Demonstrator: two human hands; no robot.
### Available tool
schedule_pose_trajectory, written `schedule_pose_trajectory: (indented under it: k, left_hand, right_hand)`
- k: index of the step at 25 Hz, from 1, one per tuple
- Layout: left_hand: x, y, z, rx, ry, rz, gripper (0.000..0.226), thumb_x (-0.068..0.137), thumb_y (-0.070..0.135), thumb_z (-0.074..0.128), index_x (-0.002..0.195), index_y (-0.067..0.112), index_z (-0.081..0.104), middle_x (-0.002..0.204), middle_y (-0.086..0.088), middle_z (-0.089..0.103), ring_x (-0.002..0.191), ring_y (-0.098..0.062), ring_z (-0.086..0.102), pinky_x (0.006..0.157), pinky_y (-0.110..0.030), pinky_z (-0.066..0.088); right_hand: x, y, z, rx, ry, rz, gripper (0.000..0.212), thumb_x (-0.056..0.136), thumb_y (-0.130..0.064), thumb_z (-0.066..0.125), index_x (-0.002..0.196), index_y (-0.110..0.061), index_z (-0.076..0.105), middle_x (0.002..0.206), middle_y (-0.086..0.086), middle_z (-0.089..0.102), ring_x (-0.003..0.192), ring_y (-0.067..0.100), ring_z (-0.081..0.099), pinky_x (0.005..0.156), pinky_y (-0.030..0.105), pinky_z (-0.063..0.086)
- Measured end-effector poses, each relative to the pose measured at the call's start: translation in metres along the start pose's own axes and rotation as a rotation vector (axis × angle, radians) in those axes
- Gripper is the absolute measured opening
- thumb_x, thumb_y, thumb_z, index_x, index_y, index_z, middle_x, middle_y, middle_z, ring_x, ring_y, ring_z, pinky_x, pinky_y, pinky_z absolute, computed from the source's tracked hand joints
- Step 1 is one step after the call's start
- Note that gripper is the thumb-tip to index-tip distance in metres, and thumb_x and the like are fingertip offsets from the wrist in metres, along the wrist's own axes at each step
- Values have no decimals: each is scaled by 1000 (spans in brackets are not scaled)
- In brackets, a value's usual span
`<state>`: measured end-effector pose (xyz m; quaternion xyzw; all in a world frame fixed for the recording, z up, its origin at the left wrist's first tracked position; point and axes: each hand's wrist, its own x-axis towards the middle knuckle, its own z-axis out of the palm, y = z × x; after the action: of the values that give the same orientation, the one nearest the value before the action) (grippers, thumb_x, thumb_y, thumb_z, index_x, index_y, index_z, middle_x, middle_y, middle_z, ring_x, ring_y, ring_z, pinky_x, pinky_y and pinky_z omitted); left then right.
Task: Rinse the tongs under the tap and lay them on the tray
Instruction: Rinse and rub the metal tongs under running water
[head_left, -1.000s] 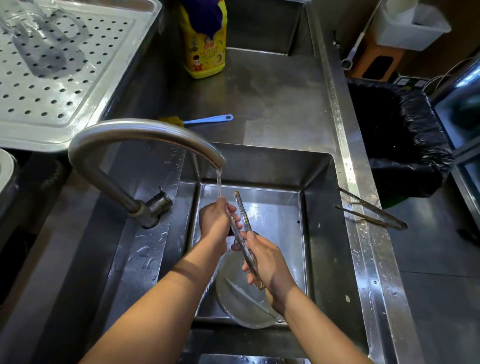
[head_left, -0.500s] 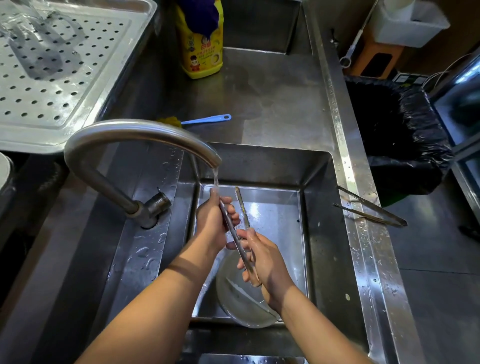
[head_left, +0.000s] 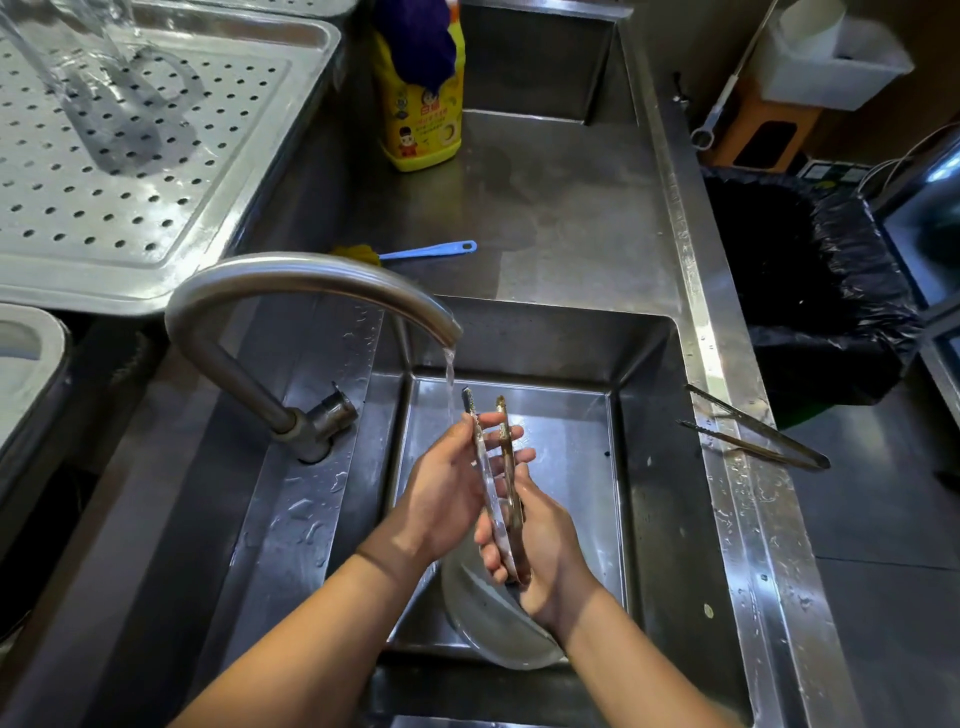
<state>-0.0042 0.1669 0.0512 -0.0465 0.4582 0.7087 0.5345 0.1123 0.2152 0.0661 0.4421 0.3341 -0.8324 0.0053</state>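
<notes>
Sink basin (head_left: 649, 467) is seen below both hands. Perforated tray (head_left: 130, 156) is placed well away from the fingers, up and to the left, with nothing of the task laid on it. Curved tap (head_left: 291, 280) is arched above and left of the fingertips, and a thin stream is dropped from its spout just beside the tong tips. Both forearms are extended forward over the basin. Left hand (head_left: 447, 488) is held palm toward the tongs, fingers loosely curled against the left blade. Right hand (head_left: 545, 540) is wrapped around the hinge end, fingers closed on it. Tongs (head_left: 496, 467) are held upright between the two hands, tips pointed up, blades slightly parted. A white bowl (head_left: 493, 629) is partly hidden under the wrists. A second pair of tongs (head_left: 753, 436) is rested on the sink rim, right of the fingers. Yellow detergent bottle (head_left: 423, 119) is stood far beyond the fingertips; label shows cartoon figures, text too small to be read.
</notes>
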Motion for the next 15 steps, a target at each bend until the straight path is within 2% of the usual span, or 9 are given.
schedule_pose_trajectory:
  k: [2,4,6,7,8,10,12,13,15]
  left_hand:
    - [4,12,3,129,125,86,37,103,35,40,94,13,69,111,-14,71,96,-25,71,84,-45,51]
    - [5,20,11,197,255,112,37,104,37,42,92,11,66,94,-10,74,79,-22,72,71,-39,56]
    - [0,13,17,211,248,31,35,101,40,49,100,8,65,75,-6,73,53,-18,68,45,-28,52]
    - [-6,5,17,247,220,-8,30,100,35,54,106,8,63,73,-8,74,43,-17,63,36,-23,45]
    - [-13,-3,15,283,204,-20,25,98,27,58,113,7,60,79,-12,75,40,-17,59,34,-19,40]
    - [-20,-12,3,291,233,35,22,97,12,58,117,6,59,93,-20,72,54,-19,65,42,-23,47]
    - [-24,-14,-5,307,255,93,17,100,8,54,115,9,61,87,-13,72,72,-21,70,64,-32,56]
    - [-26,-14,-7,338,260,105,17,101,9,51,115,11,61,78,-7,71,73,-22,70,68,-34,55]
    - [-30,-17,-9,446,288,148,19,102,10,49,116,15,61,68,-1,65,63,-18,64,61,-32,52]
  right_hand:
    - [4,-2,1,-16,20,-76,56,101,-57,37,94,-9,67,62,13,59,42,20,48,37,23,33]
    - [8,-3,5,-62,67,-177,47,104,-49,39,105,-9,62,64,14,60,43,19,49,39,23,35]
    - [14,1,11,-89,73,-228,46,104,-47,40,104,-7,63,65,16,61,44,20,53,39,23,38]
    - [15,2,12,-127,79,-237,48,104,-47,40,100,-6,65,65,17,62,45,21,56,40,24,41]
    - [16,4,11,-213,99,-242,49,105,-46,39,95,-8,68,67,17,65,50,22,61,42,26,46]
    - [18,1,-1,-522,129,-282,45,104,-44,42,87,-16,72,78,10,75,68,21,70,56,31,56]
    - [21,-12,-14,-742,197,-350,43,99,-47,50,80,-15,71,79,5,75,71,20,68,65,37,55]
    - [24,-23,-16,-722,229,-387,41,96,-48,55,79,-14,70,78,4,73,66,19,66,62,37,54]
    - [31,-42,-7,-653,228,-443,28,92,-47,62,89,-20,71,87,1,72,65,13,67,54,31,54]
